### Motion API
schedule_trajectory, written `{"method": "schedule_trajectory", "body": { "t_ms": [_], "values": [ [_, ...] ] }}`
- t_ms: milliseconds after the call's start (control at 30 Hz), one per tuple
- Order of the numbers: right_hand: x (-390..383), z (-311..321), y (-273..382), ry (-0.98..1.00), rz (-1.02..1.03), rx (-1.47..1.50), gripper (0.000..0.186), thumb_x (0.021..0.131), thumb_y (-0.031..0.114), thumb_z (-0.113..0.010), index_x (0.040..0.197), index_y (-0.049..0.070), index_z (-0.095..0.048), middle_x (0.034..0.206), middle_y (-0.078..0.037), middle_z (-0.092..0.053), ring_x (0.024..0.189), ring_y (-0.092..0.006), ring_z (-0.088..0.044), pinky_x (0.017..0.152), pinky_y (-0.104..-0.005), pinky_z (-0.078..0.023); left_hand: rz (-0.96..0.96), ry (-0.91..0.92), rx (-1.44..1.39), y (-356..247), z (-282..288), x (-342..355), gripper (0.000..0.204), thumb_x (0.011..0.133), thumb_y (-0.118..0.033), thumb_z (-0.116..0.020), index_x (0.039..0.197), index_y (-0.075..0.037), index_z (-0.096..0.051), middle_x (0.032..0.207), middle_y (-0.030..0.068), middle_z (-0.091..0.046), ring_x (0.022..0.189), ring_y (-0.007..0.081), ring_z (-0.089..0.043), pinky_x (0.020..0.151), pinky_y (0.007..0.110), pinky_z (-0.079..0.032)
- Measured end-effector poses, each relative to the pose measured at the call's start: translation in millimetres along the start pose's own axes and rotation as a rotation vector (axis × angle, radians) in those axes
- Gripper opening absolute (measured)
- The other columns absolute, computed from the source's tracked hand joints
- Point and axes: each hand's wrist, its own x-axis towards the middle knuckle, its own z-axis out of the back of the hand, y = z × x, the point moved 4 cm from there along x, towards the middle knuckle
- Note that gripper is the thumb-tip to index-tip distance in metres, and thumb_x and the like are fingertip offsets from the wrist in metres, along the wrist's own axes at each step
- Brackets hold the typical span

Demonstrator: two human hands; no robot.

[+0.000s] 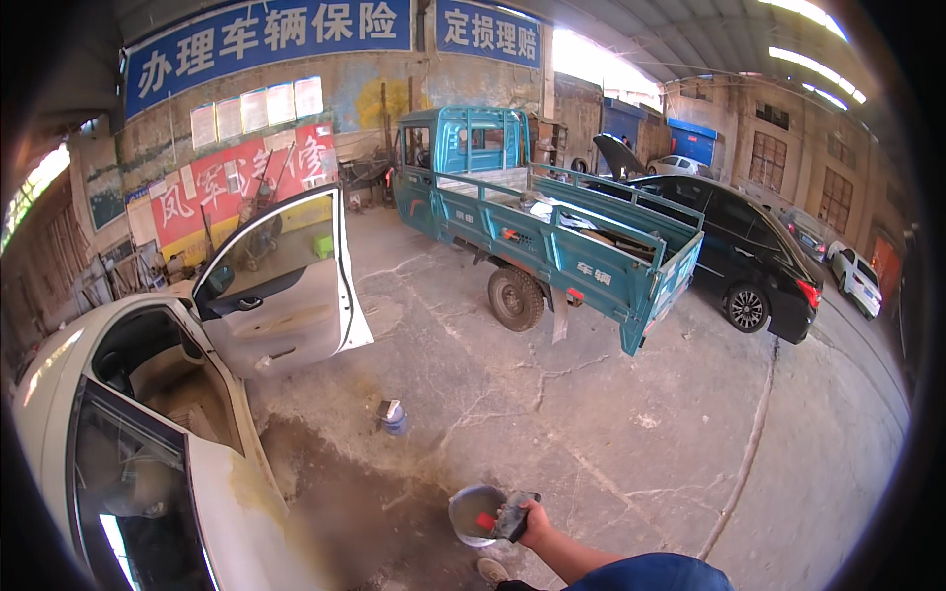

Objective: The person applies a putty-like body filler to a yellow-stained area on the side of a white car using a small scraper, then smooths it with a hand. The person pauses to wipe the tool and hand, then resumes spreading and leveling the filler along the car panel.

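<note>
My right hand (535, 524) reaches in from the lower right, its fingers closed round a dark grey, blocky thing (513, 516) whose kind I cannot make out. That grey thing is over the right side of a round, light-coloured bucket (459, 529) on the floor. A small red piece (485, 521) shows beside it, against the bucket's inside; whether the two are joined I cannot tell. My left hand is out of the picture. Left of the bucket stands a white car (222, 473), with a tan smoothed patch on its side.
The car's front door (286, 305) hangs wide open. A small blue-and-white can (394, 419) stands on the concrete floor, which is dark and wet-looking beside the car. Farther off are a teal cargo truck (591, 261) and a black car (764, 256) with its hood raised.
</note>
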Motion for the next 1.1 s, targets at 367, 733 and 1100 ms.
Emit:
{"method": "schedule_trajectory", "body": {
  "t_ms": [367, 733, 1100],
  "values": [
    [-26.0, -32.1, 48.5, 0.159, 0.024, -0.115, 0.035, 0.078, 0.019, -0.057, 0.110, 0.008, -0.067, 0.107, -0.012, -0.073, 0.099, -0.0351, -0.070, 0.094, -0.0507, -0.058, 0.423, -0.425, 0.390, -50.1, 52.3, -154.0, 0.043, 0.073, -0.028, -0.081, 0.109, -0.006, -0.070, 0.088, 0.0158, -0.072, 0.081, 0.0328, -0.070, 0.075, 0.044, -0.058],
    [4.9, -17.3, 123.2, 0.258, -0.055, -0.460, 0.047, 0.087, 0.031, -0.068, 0.126, 0.004, -0.066, 0.128, -0.016, -0.069, 0.117, -0.0369, -0.066, 0.107, -0.0597, -0.053, 0.520, -0.596, 0.307, -143.1, -25.2, -220.3, 0.052, 0.079, -0.045, -0.076, 0.121, -0.014, -0.070, 0.113, 0.0170, -0.071, 0.106, 0.0372, -0.069, 0.091, 0.047, -0.055],
    [82.8, -28.4, 79.5, 0.593, -0.178, -0.666, 0.028, 0.097, 0.032, -0.071, 0.114, 0.010, -0.064, 0.093, -0.006, -0.064, 0.085, -0.0225, -0.059, 0.075, -0.0366, -0.052, 0.665, -0.773, 0.249, -149.4, -95.0, -315.5, 0.052, 0.079, -0.044, -0.072, 0.121, -0.013, -0.068, 0.118, 0.0162, -0.070, 0.113, 0.0373, -0.067, 0.095, 0.048, -0.054]
  ]
}}
